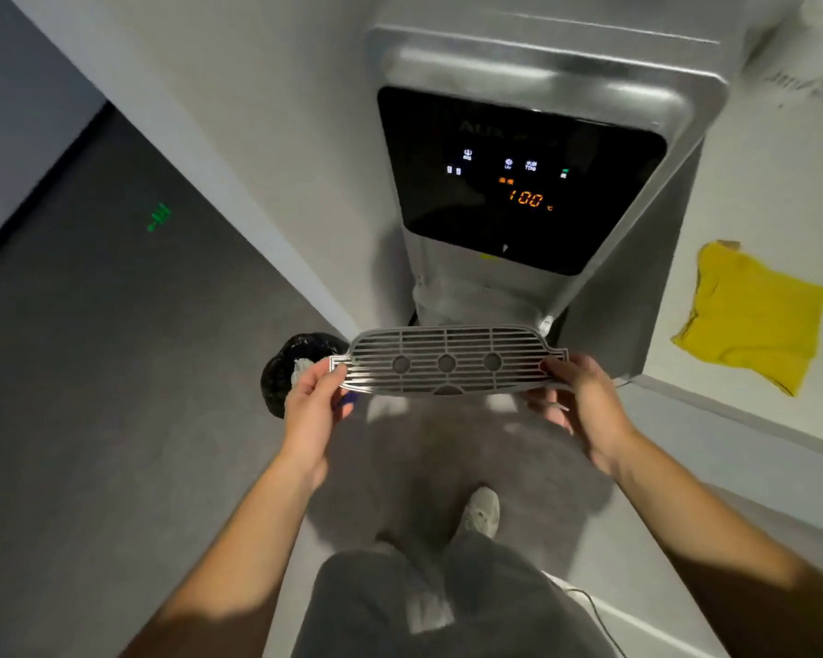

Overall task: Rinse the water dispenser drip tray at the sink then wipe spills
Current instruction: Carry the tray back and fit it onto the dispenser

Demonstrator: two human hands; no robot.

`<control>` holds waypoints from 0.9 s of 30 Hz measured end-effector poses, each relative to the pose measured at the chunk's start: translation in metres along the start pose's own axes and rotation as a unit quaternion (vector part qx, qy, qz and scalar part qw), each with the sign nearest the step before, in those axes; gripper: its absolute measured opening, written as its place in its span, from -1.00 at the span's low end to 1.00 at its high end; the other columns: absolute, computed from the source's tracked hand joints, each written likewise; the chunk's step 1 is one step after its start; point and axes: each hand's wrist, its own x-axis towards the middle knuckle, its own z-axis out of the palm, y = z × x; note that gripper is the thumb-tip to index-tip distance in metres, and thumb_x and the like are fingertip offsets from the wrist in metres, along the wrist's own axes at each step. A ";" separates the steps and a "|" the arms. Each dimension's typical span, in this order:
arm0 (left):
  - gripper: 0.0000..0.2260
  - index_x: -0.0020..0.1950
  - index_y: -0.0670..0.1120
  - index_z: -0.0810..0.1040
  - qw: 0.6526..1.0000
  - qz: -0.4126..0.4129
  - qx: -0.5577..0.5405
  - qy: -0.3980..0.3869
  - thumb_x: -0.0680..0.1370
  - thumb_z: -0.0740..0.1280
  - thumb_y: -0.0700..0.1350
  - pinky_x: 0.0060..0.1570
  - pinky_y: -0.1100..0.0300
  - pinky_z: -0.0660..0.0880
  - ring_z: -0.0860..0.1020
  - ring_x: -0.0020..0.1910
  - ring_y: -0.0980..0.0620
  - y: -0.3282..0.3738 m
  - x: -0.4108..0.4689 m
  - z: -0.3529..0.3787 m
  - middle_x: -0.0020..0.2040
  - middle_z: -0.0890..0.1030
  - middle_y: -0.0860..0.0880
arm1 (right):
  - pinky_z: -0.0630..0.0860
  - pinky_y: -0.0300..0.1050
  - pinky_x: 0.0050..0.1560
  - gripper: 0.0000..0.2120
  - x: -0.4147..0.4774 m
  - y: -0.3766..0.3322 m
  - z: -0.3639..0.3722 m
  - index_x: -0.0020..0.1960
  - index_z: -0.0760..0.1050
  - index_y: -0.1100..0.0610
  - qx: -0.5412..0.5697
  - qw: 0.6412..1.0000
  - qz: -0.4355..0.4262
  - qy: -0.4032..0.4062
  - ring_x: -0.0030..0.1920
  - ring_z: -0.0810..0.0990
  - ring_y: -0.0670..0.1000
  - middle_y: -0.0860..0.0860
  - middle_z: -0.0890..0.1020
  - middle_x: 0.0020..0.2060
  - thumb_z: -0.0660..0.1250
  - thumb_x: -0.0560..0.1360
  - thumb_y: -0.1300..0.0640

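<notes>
The grey slotted plastic drip-tray grille (452, 362) looks matt. At twelve o'clock, the silver water dispenser (542, 78) shows brushed sheen, its black panel (519, 182) glossy. At three o'clock, yellow cloth (751, 315) lies rumpled on the smooth pale counter (780, 182).

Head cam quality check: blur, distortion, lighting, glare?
Head view: dim, grey indoor light; wide-angle bending of wall and counter lines; soft motion blur on the drip tray grate and both hands, left hand, right hand; the dispenser display stays readable, without glare.
</notes>
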 end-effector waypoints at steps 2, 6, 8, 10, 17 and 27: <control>-0.70 0.34 -0.17 0.59 1.000 -0.014 0.016 -0.017 0.65 0.36 -0.09 0.03 0.03 0.52 0.60 0.03 -0.11 0.003 0.030 0.010 0.09 0.68 -0.18 | 0.69 0.01 -0.08 -0.81 0.014 0.000 0.003 0.18 0.50 0.15 0.012 0.999 0.012 0.028 0.04 0.71 0.25 0.24 0.72 0.10 0.37 0.61 0.11; -0.78 0.13 -0.18 0.58 0.993 -0.038 0.052 -0.101 0.66 0.25 -0.05 0.03 -0.11 0.43 0.48 -0.06 -0.18 0.009 0.087 0.035 -0.04 0.51 -0.24 | 0.65 0.13 0.12 -0.82 0.049 0.006 0.007 0.19 0.51 0.12 0.037 0.996 0.020 0.076 0.08 0.74 0.22 0.16 0.74 0.09 0.37 0.61 0.12; -0.83 0.08 -0.11 0.60 0.991 -0.043 0.054 -0.111 0.67 0.25 -0.08 0.04 0.03 0.51 0.58 -0.12 -0.04 0.007 0.115 0.048 -0.12 0.58 -0.14 | 0.63 0.18 0.18 -0.79 0.067 0.015 0.009 0.23 0.51 0.15 0.044 0.994 0.026 0.099 0.09 0.73 0.23 0.15 0.75 0.08 0.36 0.62 0.13; -0.85 0.11 -0.11 0.61 0.988 -0.058 0.055 -0.133 0.68 0.25 -0.14 0.09 0.07 0.54 0.63 -0.07 0.00 0.000 0.142 0.061 -0.10 0.66 -0.07 | 0.60 0.22 0.24 -0.73 0.087 0.023 0.009 0.28 0.50 0.20 0.059 0.990 0.026 0.129 0.08 0.73 0.24 0.17 0.75 0.08 0.35 0.62 0.14; -0.88 -0.08 -0.09 0.63 0.974 -0.054 0.133 -0.175 0.62 0.33 -0.14 -0.05 0.04 0.45 0.49 -0.02 -0.11 -0.013 0.218 0.095 -0.04 0.56 -0.18 | 0.56 0.28 0.29 -0.74 0.142 0.050 0.013 0.29 0.55 0.20 0.072 0.979 0.044 0.184 0.06 0.67 0.21 0.22 0.72 0.15 0.30 0.65 0.11; -0.82 0.00 -0.24 0.65 0.975 -0.057 0.141 -0.163 0.64 0.31 -0.16 0.21 0.07 0.58 0.60 0.04 -0.05 -0.043 0.271 0.126 -0.01 0.63 -0.20 | 0.58 0.22 0.22 -0.86 0.194 0.068 0.014 0.04 0.59 0.06 0.074 0.970 0.037 0.228 0.01 0.68 0.19 0.11 0.74 -0.02 0.26 0.69 0.12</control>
